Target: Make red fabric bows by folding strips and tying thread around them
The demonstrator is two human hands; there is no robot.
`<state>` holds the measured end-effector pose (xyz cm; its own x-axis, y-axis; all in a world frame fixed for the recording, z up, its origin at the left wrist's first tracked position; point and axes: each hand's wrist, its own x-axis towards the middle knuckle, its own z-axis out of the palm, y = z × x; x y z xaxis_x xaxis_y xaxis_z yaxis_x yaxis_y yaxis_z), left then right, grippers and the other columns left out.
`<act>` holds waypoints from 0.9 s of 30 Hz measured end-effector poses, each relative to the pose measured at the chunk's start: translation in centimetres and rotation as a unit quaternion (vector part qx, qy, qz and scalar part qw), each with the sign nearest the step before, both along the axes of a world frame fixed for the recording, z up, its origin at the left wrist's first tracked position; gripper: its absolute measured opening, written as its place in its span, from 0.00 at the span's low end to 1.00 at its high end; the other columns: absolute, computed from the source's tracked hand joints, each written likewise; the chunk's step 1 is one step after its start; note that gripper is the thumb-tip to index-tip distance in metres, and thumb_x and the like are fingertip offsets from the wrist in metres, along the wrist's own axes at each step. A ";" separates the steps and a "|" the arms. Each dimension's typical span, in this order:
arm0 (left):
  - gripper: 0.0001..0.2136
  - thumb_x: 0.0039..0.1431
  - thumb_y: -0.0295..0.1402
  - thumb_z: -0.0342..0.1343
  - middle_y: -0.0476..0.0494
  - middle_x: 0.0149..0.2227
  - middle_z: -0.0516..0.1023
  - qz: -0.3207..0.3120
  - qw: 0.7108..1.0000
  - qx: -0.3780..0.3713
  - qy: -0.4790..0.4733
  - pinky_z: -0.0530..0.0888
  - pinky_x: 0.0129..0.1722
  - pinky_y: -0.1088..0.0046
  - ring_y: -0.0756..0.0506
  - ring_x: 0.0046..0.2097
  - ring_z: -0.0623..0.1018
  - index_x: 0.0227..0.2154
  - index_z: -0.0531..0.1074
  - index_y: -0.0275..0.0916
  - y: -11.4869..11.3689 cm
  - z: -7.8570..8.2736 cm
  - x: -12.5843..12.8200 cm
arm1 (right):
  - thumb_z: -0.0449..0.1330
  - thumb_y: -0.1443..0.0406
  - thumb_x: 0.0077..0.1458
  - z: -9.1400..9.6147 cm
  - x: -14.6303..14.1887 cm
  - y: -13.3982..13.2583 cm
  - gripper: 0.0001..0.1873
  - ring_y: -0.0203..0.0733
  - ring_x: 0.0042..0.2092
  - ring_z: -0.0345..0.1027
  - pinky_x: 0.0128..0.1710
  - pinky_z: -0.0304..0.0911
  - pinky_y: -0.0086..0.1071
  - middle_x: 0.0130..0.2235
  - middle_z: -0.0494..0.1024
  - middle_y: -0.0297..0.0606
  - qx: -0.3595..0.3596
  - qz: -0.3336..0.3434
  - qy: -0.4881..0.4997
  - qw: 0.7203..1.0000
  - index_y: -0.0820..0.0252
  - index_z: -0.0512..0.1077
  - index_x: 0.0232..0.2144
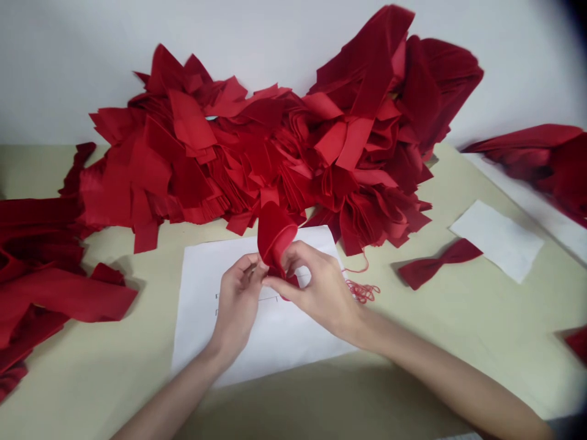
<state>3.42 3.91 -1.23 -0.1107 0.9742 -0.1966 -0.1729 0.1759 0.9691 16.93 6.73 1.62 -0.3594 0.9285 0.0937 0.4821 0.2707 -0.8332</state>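
Note:
Over a white sheet of paper (206,354) with drawn lines, both hands pinch a strip of red velvet cloth (277,235) that curls upward in a loop. My left hand (239,299) grips its lower left side between thumb and fingers. From the right, my right hand (323,290) holds the lower edge, thumb and fingers curved around it. The part of the cloth between the fingertips is partly hidden. Beside my right wrist lies a small tangle of red thread (364,290).
A large heap of red cloth strips (257,146) spreads along the wall. More red strips (92,293) lie at left. On the right are a red bow (440,264), a small white paper (498,238) and a white board (527,198) with red cloth (545,162) on it.

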 end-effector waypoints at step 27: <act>0.03 0.43 0.31 0.64 0.49 0.27 0.78 0.047 0.989 0.001 0.139 0.73 0.32 0.72 0.49 0.29 0.73 0.24 0.76 0.39 -0.2 0.8 -1.8 | 0.63 0.65 0.48 -0.3 0.8 1.2 0.05 0.32 0.29 0.66 0.31 0.64 0.27 0.28 0.74 0.31 -0.203 0.021 0.178 0.963 0.61 0.72 0.25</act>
